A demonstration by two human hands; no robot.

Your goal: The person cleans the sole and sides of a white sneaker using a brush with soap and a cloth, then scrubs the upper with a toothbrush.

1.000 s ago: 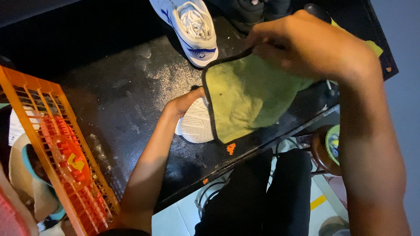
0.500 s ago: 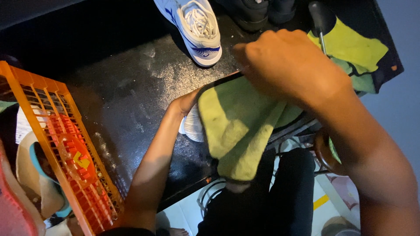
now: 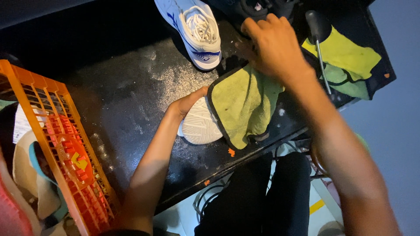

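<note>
**Cloth drawn back over the sole**

Since half a second ago: green cloth [image 3: 243, 105] pulled up from hanging over the table edge, now draped across the white shoe [image 3: 200, 126]; right hand [image 3: 272, 43] shifted further onto the tabletop.

Right hand pressed on the cloth's upper edge, fingers together and curled, clamped on the fabric; left hand [image 3: 188, 104] cupped round the shoe's heel end, sole facing up, fingers mostly hidden beneath, so grip beyond telling.

Black table [image 3: 122, 100], scuffed, dusted with pale powder at the middle; small orange flecks near the front edge; pale floor below with dark cables.

Orange slatted crate [image 3: 57, 144] at left; white-and-blue shoe [image 3: 197, 26] at the far edge; yellow-green cloths [image 3: 345, 61] at right, under a black-handled tool [image 3: 319, 39].
</note>
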